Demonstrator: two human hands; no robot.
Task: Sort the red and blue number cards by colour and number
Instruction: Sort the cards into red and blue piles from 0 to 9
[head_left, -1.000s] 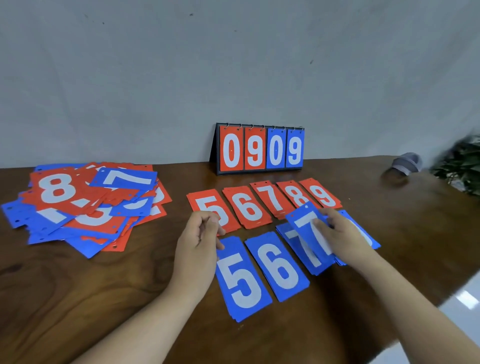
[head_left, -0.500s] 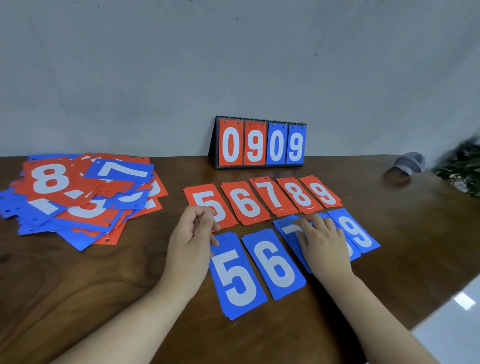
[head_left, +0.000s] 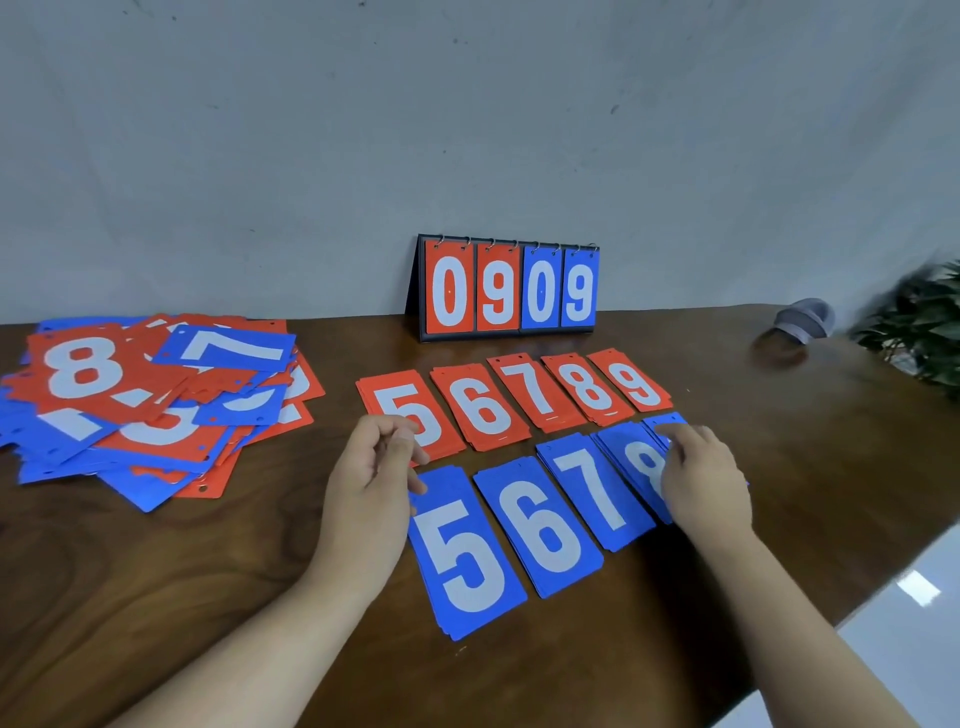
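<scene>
Head-camera view over a brown wooden desk. Two rows of sorted number cards lie near its middle.

Far row, left to right: red 5, red 6, red 7, red 8, red 9.

Near row: blue 5, blue 6, blue 7 and blue 8, each just in front of the red stack of like number. A fifth blue stack at the right end is mostly covered, so its number is not legible.

The left hand hangs over the meeting of red 5 and blue 5, fingers loosely curled, with nothing seen in them; contact with the cards cannot be told. The right hand lies palm down on blue 8 and the fifth blue stack, fingers fairly straight and close together.

At the desk's left, well apart from the rows, lies an unsorted pile of overlapping red and blue cards. Behind the rows a flip scoreboard stands upright before the grey wall, reading 0 9 in red and 0 9 in blue. A grey object and a plant sit at the far right.
</scene>
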